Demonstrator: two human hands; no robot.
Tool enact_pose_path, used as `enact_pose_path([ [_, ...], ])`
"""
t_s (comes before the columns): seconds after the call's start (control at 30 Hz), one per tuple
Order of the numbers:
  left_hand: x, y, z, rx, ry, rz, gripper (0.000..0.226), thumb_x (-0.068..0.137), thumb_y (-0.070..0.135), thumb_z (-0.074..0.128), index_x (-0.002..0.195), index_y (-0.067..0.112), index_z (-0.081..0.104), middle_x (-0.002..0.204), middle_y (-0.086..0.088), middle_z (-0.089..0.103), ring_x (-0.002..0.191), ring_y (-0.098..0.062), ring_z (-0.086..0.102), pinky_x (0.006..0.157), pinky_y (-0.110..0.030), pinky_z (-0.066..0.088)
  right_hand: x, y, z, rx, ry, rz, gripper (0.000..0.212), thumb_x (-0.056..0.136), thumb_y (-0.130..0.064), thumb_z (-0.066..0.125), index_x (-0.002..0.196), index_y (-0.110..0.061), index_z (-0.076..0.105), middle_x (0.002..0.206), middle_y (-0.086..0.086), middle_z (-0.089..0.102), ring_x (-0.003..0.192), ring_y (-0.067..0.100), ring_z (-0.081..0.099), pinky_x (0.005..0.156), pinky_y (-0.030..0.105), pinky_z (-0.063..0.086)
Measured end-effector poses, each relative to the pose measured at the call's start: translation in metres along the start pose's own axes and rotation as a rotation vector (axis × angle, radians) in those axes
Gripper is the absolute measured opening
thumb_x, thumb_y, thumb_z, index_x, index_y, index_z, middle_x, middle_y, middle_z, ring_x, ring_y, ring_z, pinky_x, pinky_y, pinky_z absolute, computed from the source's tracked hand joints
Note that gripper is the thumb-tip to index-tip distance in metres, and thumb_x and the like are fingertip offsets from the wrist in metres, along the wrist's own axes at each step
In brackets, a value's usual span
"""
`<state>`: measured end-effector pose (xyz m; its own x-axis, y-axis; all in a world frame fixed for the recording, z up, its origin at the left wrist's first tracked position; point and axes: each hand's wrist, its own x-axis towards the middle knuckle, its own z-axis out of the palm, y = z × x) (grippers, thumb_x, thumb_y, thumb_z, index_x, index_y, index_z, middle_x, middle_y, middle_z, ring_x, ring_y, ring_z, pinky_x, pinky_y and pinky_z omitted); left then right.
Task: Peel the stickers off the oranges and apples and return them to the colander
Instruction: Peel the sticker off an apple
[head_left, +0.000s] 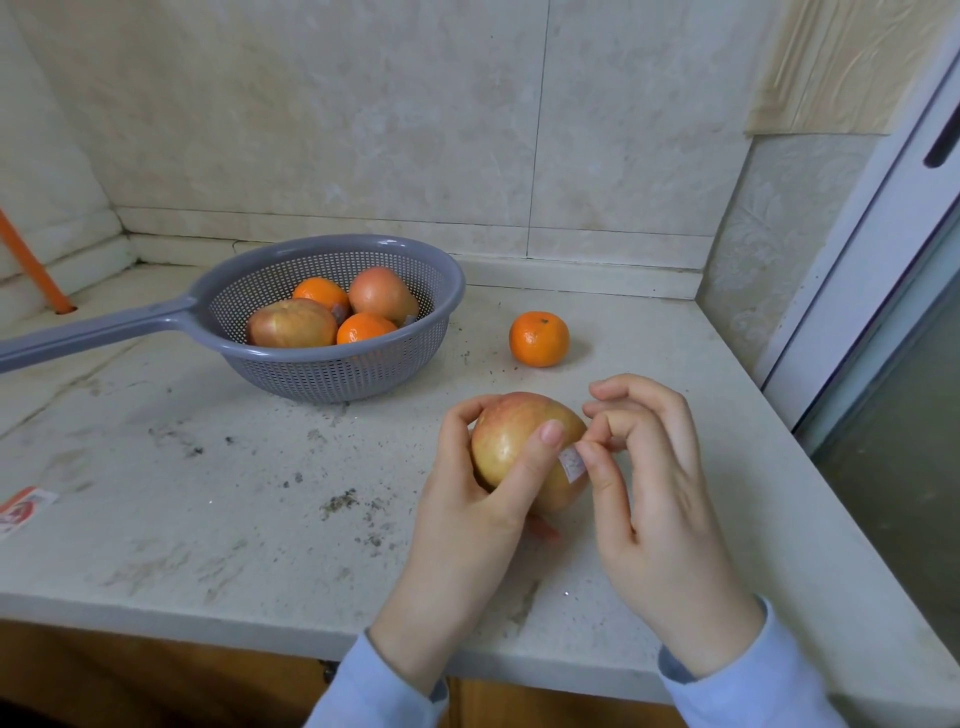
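My left hand (467, 514) grips a red-yellow apple (511, 439) just above the counter, thumb across its front. A small white sticker (571, 464) sits on the apple's right side, and my right hand (654, 499) pinches its edge between thumb and forefinger. A grey plastic colander (415, 358) with a long handle stands behind, holding two apples (291, 325) and two oranges (363, 328); bits of sticker show among them. One loose orange (538, 339) rests on the counter to the colander's right.
The pale stone counter (208, 493) is speckled with dark crumbs. A red-white paper scrap (21, 512) lies at the left edge. An orange pipe (36, 265) rises at the back left. A sliding window frame (857, 270) borders the right side.
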<state>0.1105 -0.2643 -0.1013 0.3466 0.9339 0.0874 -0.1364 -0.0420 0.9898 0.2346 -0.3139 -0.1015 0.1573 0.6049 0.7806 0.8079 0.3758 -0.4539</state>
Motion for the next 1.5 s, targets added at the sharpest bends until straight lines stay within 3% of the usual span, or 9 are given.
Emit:
enact_pose_path([
  [0.13,0.000,-0.001,0.001,-0.010,0.004,0.001,0.056,0.056,0.065,0.069,0.104,0.040,0.058,0.098,0.007,0.069,0.082,-0.017,0.072,0.063,-0.039,0.062,-0.001,0.000,0.002,-0.004,0.019,-0.016,0.025,0.097,-0.018,0.039,0.087,0.000,0.053,0.117,0.000,0.037,0.106,0.006,0.052,0.093,0.006,0.037],
  [0.33,0.000,-0.001,0.001,-0.009,0.012,0.014,0.044,0.060,0.064,0.071,0.098,0.046,0.058,0.096,0.015,0.070,0.085,-0.014,0.072,0.068,-0.039,0.062,-0.001,-0.001,0.002,-0.003,0.026,-0.023,0.018,0.094,-0.012,0.040,0.088,-0.002,0.054,0.115,0.010,0.044,0.113,-0.014,0.041,0.089,0.006,0.039],
  [0.43,0.001,0.000,0.001,-0.022,0.020,0.012,0.046,0.060,0.064,0.071,0.099,0.044,0.058,0.098,0.012,0.070,0.087,-0.017,0.072,0.070,-0.045,0.062,-0.001,0.001,0.001,0.093,0.012,0.025,0.015,0.095,-0.021,0.045,0.101,-0.009,0.053,0.127,0.003,0.044,0.111,-0.005,0.051,0.085,0.012,0.046],
  [0.53,0.001,0.000,0.000,-0.040,0.024,0.003,0.049,0.058,0.064,0.071,0.101,0.042,0.059,0.100,0.008,0.070,0.090,-0.020,0.072,0.069,-0.050,0.061,-0.002,0.000,-0.003,0.202,-0.009,0.076,0.026,0.092,-0.027,0.053,0.116,-0.017,0.051,0.135,-0.009,0.042,0.107,0.010,0.060,0.081,0.020,0.052],
  [0.63,0.001,0.001,0.000,-0.048,0.018,-0.003,0.051,0.057,0.063,0.071,0.102,0.040,0.060,0.100,0.009,0.070,0.090,-0.020,0.072,0.068,-0.049,0.062,-0.001,-0.002,-0.007,0.178,-0.002,0.090,0.020,0.091,-0.028,0.056,0.104,-0.015,0.063,0.131,-0.009,0.048,0.100,0.010,0.063,0.080,0.018,0.052],
  [0.83,-0.001,0.005,0.001,-0.069,-0.003,-0.023,0.048,0.065,0.053,0.074,0.106,0.032,0.060,0.106,-0.001,0.068,0.085,-0.018,0.072,0.056,-0.038,0.060,-0.002,0.001,-0.008,0.290,0.030,0.148,0.013,0.087,-0.027,0.063,0.088,-0.014,0.067,0.121,-0.005,0.057,0.104,0.023,0.065,0.077,0.034,0.057],
  [1.17,-0.002,0.009,0.002,-0.070,-0.010,-0.032,0.057,0.062,0.060,0.074,0.108,0.029,0.060,0.102,0.001,0.068,0.081,-0.016,0.072,0.052,-0.034,0.058,0.002,0.003,-0.016,0.431,-0.070,0.241,0.010,0.086,-0.028,0.061,0.086,-0.020,0.069,0.116,-0.008,0.059,0.108,0.022,0.062,0.081,0.032,0.055],
  [1.33,-0.003,0.009,0.002,-0.061,0.001,-0.031,0.053,0.064,0.058,0.074,0.107,0.030,0.060,0.102,0.001,0.068,0.082,-0.016,0.071,0.052,-0.033,0.058,0.003,0.002,-0.012,0.262,-0.074,0.150,0.016,0.091,-0.024,0.053,0.088,-0.014,0.065,0.113,-0.004,0.058,0.107,0.015,0.060,0.082,0.018,0.049],
  [1.5,-0.004,0.009,0.002,-0.049,0.004,-0.023,0.055,0.060,0.056,0.072,0.108,0.030,0.059,0.097,0.005,0.068,0.079,-0.014,0.071,0.054,-0.034,0.059,-0.001,0.004,-0.007,0.179,-0.037,0.094,0.019,0.092,-0.020,0.049,0.089,-0.007,0.063,0.109,0.001,0.056,0.101,0.011,0.059,0.082,0.016,0.048],
])
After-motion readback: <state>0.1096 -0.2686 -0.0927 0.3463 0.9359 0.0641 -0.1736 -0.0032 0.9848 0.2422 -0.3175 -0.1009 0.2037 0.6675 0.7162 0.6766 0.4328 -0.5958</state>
